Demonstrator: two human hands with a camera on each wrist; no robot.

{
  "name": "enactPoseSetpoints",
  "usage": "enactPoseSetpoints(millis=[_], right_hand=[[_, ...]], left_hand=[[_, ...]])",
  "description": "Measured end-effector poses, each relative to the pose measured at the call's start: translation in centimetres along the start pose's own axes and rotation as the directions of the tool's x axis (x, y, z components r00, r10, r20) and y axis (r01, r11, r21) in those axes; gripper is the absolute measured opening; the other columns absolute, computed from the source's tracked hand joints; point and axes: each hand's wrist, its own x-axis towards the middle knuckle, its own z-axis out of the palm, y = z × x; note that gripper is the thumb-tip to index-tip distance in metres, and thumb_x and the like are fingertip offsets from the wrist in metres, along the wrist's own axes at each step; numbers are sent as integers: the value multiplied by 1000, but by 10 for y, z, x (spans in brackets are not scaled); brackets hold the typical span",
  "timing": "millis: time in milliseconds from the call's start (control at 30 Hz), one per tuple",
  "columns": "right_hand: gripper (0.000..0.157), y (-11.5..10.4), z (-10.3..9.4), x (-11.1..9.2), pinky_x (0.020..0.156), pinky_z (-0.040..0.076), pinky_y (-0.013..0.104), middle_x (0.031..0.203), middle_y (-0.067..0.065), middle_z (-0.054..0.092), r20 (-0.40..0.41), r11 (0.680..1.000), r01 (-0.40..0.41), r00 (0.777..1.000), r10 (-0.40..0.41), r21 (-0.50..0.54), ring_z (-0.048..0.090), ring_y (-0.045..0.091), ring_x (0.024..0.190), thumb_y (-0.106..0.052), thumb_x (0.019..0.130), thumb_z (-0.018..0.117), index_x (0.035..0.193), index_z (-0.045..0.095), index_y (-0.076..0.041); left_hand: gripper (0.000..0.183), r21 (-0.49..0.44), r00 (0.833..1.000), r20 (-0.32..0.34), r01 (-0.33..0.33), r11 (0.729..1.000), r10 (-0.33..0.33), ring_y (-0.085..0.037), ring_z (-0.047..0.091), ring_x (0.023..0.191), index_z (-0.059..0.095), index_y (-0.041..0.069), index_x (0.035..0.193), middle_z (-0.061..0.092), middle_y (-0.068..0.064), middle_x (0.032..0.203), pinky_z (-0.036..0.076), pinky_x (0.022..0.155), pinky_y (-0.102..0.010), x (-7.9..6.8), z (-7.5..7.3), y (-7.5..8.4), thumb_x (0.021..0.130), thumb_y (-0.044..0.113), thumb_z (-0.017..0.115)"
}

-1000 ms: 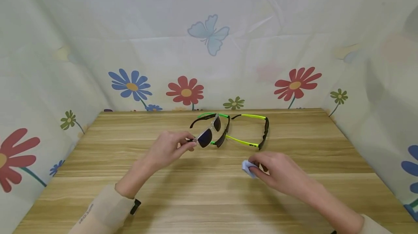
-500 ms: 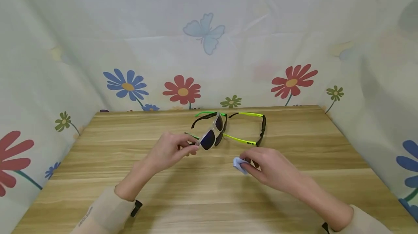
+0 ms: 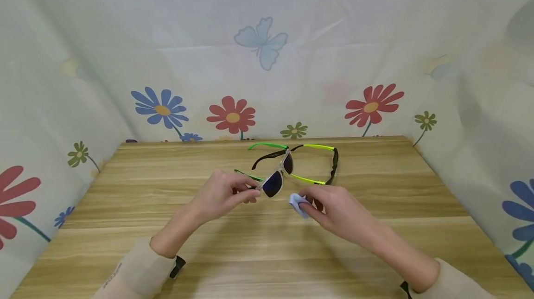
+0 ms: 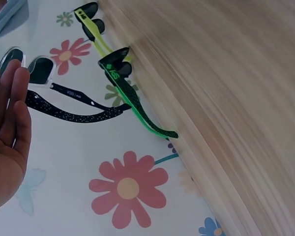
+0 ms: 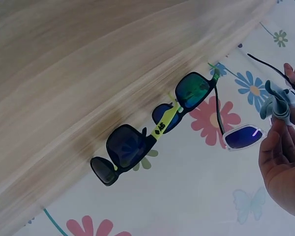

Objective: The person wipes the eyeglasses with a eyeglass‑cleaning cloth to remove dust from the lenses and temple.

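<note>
My left hand [image 3: 227, 197] pinches a pair of clear-framed sunglasses [image 3: 273, 184] by the hinge end of one temple, and holds them up above the table. Their lenses are dark blue and face right; the far black temple points back and left. In my right hand [image 3: 344, 213] a folded light blue cloth [image 3: 298, 205] is pinched between thumb and fingers, just right of the near lens. The right wrist view shows the cloth [image 5: 279, 104] beside the clear frame [image 5: 243, 137]. From the left wrist, the left hand's fingers [image 4: 14, 98] hide part of the frame.
Behind the held pair, green-and-black sunglasses [image 4: 120, 83] stand on the wooden table [image 3: 250, 252], partly hidden in the head view. To their right are yellow-and-black sunglasses [image 3: 335, 164] with temples unfolded. A flowered curtain [image 3: 267, 90] hangs at the back and sides.
My left hand has brought the clear-framed sunglasses slightly right and toward me. My right hand has moved left with the cloth, closer to the near lens. The other sunglasses have stayed put.
</note>
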Motion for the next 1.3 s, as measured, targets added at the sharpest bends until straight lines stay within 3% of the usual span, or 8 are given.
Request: enactPoseSetpoints(millis=[167, 300, 467, 733, 1033, 1300], right_hand=[[21, -5, 2, 6, 57, 52, 20, 87, -2, 70, -1, 998, -26, 1000, 27, 56, 61, 1, 70, -5, 94, 76, 110, 62, -7], [18, -7, 5, 9, 56, 51, 20, 89, -1, 69, -25, 997, -30, 999, 31, 77, 59, 3, 69, -4, 96, 73, 110, 62, -7], [17, -9, 8, 13, 56, 50, 20, 91, 0, 68, -88, 998, 6, 996, -1, 61, 56, 4, 68, -5, 95, 74, 109, 65, -6], [12, -11, 12, 17, 52, 48, 18, 85, -2, 66, -141, 998, 19, 990, -11, 56, 53, 4, 63, -4, 95, 74, 101, 65, -7], [12, -7, 12, 18, 52, 48, 19, 84, -1, 67, -191, 999, -23, 981, 29, 31, 53, 4, 62, -2, 93, 75, 101, 68, -6], [13, -5, 12, 22, 53, 48, 20, 86, 1, 68, -223, 999, -40, 974, 40, 6, 53, 6, 63, -2, 92, 77, 101, 68, -4]], left_hand=[[9, -2, 1000, 16, 17, 1000, -17, 0, 68, 68, 78, 7, 101, 75, 8, 79, 55, 56, -23, 2, 2, 3, 96, 15, 75], [8, 26, 1000, 6, 6, 1000, -7, -2, 64, 64, 77, 10, 100, 74, 10, 79, 51, 54, -23, 3, 3, 4, 97, 17, 74], [7, 17, 1000, 4, 4, 1000, -4, -1, 61, 62, 76, 11, 100, 74, 11, 80, 49, 52, -23, 4, 5, 5, 97, 16, 74], [8, -43, 1000, 10, -9, 999, 10, 0, 66, 68, 75, 10, 102, 74, 11, 80, 49, 50, -26, 5, 8, 6, 98, 16, 73], [9, -91, 1000, 9, -14, 996, 14, -1, 67, 68, 74, 9, 103, 73, 9, 78, 52, 54, -25, 5, 9, 6, 102, 15, 67], [7, -93, 1000, 2, -29, 995, 30, -2, 67, 68, 75, 7, 104, 73, 9, 77, 54, 57, -25, 6, 10, 5, 98, 10, 71]])
